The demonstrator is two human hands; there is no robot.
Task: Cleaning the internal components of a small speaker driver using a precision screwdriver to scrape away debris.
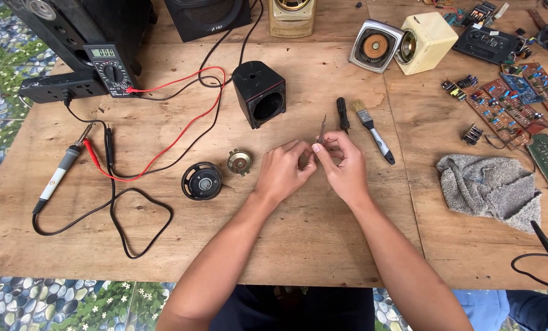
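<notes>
Over the middle of a wooden table (323,245), my left hand (284,170) and my right hand (342,165) meet fingertip to fingertip. My right hand grips metal tweezers (321,131) that point away from me. My left hand's fingers pinch at something very small by the tweezers' base; what it is cannot be made out. A black speaker driver (202,181) and a small round metal part (239,162) lie just left of my left hand. An empty black speaker box (259,94) stands beyond the hands.
A multimeter (109,70) with red and black leads, a soldering iron (61,173) and a power strip (56,87) sit at left. A brush (372,131) and a black screwdriver (343,114) lie right of the tweezers. Circuit boards (500,104), a grey cloth (491,187) and speakers (402,43) are at right.
</notes>
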